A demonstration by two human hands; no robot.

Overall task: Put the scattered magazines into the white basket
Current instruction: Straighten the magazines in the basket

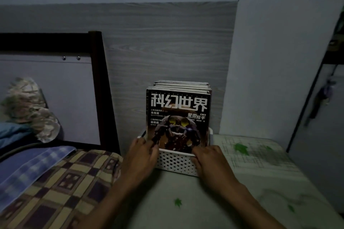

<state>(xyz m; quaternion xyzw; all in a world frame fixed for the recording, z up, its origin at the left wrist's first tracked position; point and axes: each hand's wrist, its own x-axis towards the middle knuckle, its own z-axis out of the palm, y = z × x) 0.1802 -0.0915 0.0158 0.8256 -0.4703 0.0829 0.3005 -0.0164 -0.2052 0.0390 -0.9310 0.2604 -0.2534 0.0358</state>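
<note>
A white perforated basket [176,162] stands on the table against the wood-grain wall panel. Several magazines [178,117] stand upright in it, packed one behind another; the front one has a dark cover with large white characters and a robot picture. My left hand [143,156] grips the basket's front left corner, its fingers curled over the rim and touching the front magazine's lower edge. At the front right corner, my right hand [210,161] has its fingers curled over the rim.
A bed with a checked quilt [61,186] and a blue striped cloth [28,167] lies to the left, its dark headboard post [102,89] close to the basket. The table [260,173] has a pale leaf-patterned cover. A dark frame [312,98] stands at the far right.
</note>
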